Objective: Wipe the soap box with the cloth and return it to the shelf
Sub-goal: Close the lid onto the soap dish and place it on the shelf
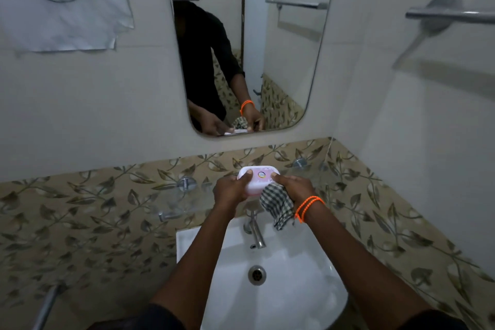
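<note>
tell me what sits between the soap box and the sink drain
In the head view, the tap stands between the soap box and the drain.

Both hands hold the soap box over the shelf. The right hand, at 3 o'clock of it, grips the cloth.

Both arms were stretched forward; the left hand and right hand were curled, thumbs raised.

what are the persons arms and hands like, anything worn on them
Both forearms are bare, with dark sleeves pushed up near the elbows at the bottom edge of the view. The right hand has a double loop of orange beads around its wrist. The left hand has no band, ring or glove showing.
</note>
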